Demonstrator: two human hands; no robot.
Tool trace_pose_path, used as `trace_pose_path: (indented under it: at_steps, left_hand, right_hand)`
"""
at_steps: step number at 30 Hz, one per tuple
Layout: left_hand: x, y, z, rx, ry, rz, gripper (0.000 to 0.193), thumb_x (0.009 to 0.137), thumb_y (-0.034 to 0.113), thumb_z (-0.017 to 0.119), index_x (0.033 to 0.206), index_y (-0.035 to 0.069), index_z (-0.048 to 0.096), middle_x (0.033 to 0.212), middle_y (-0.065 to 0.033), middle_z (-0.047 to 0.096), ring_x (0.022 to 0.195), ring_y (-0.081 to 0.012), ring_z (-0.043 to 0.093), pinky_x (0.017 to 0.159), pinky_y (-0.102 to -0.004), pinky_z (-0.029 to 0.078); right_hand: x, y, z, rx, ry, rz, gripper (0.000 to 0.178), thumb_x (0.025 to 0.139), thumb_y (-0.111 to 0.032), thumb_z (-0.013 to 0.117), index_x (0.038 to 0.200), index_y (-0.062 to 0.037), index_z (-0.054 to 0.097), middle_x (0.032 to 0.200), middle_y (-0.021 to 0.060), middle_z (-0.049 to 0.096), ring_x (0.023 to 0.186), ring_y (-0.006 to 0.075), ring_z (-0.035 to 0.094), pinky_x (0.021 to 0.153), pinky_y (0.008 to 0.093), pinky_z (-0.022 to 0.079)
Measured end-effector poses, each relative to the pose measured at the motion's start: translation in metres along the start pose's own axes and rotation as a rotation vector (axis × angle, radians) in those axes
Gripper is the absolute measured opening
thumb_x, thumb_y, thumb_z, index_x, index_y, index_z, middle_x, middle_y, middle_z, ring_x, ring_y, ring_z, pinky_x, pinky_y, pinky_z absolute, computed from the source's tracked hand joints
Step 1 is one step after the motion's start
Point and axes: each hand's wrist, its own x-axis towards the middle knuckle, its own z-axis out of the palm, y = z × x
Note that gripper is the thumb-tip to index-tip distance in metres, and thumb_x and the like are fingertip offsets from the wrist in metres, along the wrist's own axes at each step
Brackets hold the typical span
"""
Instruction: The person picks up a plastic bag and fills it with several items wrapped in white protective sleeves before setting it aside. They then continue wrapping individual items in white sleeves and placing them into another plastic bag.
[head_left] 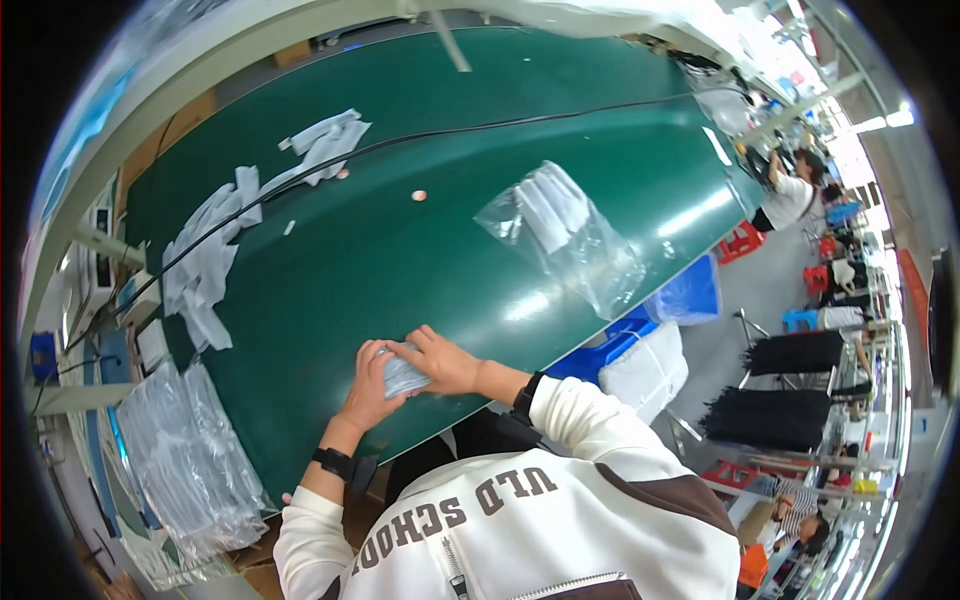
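Observation:
Near the front edge of the green table point(330, 260), my left hand point(368, 392) and my right hand point(446, 362) are closed around a small light-grey folded fabric bundle point(403, 377). The left fingers wrap its left side, and the right fingers lie over its top and right side. Part of the bundle is hidden under them. Farther off to the right lies a clear plastic bag point(610, 262) with folded light-grey fabric strips point(553, 205) at its far end. Loose pale fabric strips point(205, 250) spread along the left of the table.
Clear-bagged grey bundles point(185, 450) are piled at the left front. A black cable point(440, 131) stretches across the table. Blue bins point(690, 295) and a white sack point(648, 370) stand beyond the right edge. People work farther right, near racks of black garments point(770, 415).

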Motion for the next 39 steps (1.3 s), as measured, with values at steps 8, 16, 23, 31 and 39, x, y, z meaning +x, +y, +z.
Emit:
trace_pose_path:
  at_steps: [8,16,23,31,39]
  left_hand:
    - [0.104,0.084,0.055,-0.181,0.050,-0.040,0.047,0.081,0.021,0.073,0.120,0.003,0.054,0.126,-0.0176,0.046,0.114,-0.0364,0.048,0.099,-0.0443,0.042]
    - [0.253,0.192,0.200,0.152,0.012,0.089,0.049,0.080,0.027,0.076,0.115,0.003,0.052,0.108,-0.0159,0.052,0.104,-0.0347,0.051,0.093,-0.0444,0.042]
    - [0.259,0.170,0.212,-0.160,0.073,0.003,0.015,0.088,0.008,0.065,0.096,0.002,0.055,0.088,-0.0133,0.056,0.079,-0.0273,0.058,0.071,-0.0376,0.048]
    - [0.250,0.196,0.182,-0.237,0.167,-0.081,0.007,0.089,0.002,0.060,0.092,0.002,0.054,0.085,-0.0150,0.055,0.076,-0.0326,0.057,0.067,-0.0378,0.048]
    - [0.232,0.190,0.181,-0.209,0.212,-0.037,0.007,0.088,-0.001,0.060,0.092,0.002,0.055,0.083,-0.0127,0.057,0.075,-0.0291,0.059,0.068,-0.0355,0.049]
  right_hand:
    - [-0.189,0.025,-0.115,0.661,0.165,0.489,0.084,0.077,-0.030,0.083,0.145,-0.0031,0.044,0.130,0.0131,0.057,0.114,0.0251,0.057,0.099,0.0370,0.044]
    - [-0.344,0.105,-0.174,0.955,0.685,0.808,0.079,0.076,-0.025,0.083,0.143,-0.0001,0.047,0.118,0.0052,0.063,0.109,0.0164,0.058,0.097,0.0294,0.045]
    - [-0.289,0.154,-0.184,0.665,0.421,0.607,0.078,0.078,-0.029,0.081,0.142,0.0000,0.048,0.121,0.0107,0.065,0.109,0.0201,0.061,0.098,0.0314,0.045]
    - [-0.181,0.194,-0.192,0.673,0.177,0.853,0.064,0.079,-0.030,0.080,0.132,-0.0025,0.057,0.122,0.0140,0.064,0.106,0.0220,0.063,0.091,0.0352,0.050]
    - [-0.109,0.201,-0.132,1.590,0.230,0.778,0.057,0.084,-0.025,0.075,0.133,-0.0065,0.054,0.112,0.0141,0.065,0.096,0.0253,0.064,0.082,0.0413,0.051]
